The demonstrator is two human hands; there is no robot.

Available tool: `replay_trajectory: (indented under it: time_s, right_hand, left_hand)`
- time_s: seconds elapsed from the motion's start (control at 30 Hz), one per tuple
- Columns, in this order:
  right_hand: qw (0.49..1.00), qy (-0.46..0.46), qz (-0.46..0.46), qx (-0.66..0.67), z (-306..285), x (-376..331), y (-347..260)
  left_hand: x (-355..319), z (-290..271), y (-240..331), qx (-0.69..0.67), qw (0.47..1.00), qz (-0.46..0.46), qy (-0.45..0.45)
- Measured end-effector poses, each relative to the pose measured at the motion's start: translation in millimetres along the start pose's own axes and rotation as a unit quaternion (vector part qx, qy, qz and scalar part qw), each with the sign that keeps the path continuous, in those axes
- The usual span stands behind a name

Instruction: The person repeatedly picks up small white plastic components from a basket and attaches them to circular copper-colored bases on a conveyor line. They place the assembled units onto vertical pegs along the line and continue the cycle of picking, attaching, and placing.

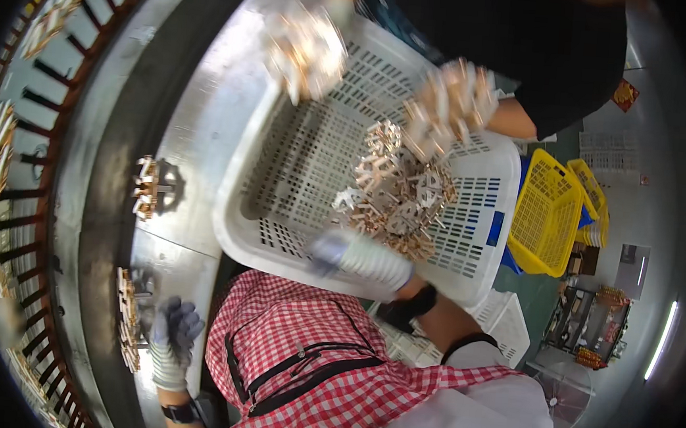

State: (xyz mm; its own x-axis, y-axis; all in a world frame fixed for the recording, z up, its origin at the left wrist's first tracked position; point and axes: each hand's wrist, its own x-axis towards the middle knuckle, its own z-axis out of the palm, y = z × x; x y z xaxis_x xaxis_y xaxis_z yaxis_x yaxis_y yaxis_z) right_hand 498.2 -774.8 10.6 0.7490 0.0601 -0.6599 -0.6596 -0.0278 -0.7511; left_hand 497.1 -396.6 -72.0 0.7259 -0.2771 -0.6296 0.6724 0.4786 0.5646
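At nine o'clock on the metal desk [199, 108], the gloved left hand [173, 337] rests with its grip loose and spread, holding nothing, just beside a stack of small copper-and-white parts [125, 318] at its eight o'clock. Toward the centre, the gloved right hand [360, 256] reaches over the near rim of the white perforated crate [282, 170], though blur hides whether its grip is closed; the loose parts pile [396, 194] lies at its one o'clock. A co-worker's hands [454, 98] lift bunches at twelve o'clock, so scooping cleanly probably means staying on the near side
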Motion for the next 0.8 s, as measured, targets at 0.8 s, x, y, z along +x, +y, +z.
replay_trajectory:
  time_s: [0.8]
  right_hand:
    - [0.752, 0.244, -0.164, 0.591, -405.2, -44.5, 246.6]
  left_hand:
    - [389.8, 411.2, -476.4, 0.671, 0.711, -0.135, -0.161]
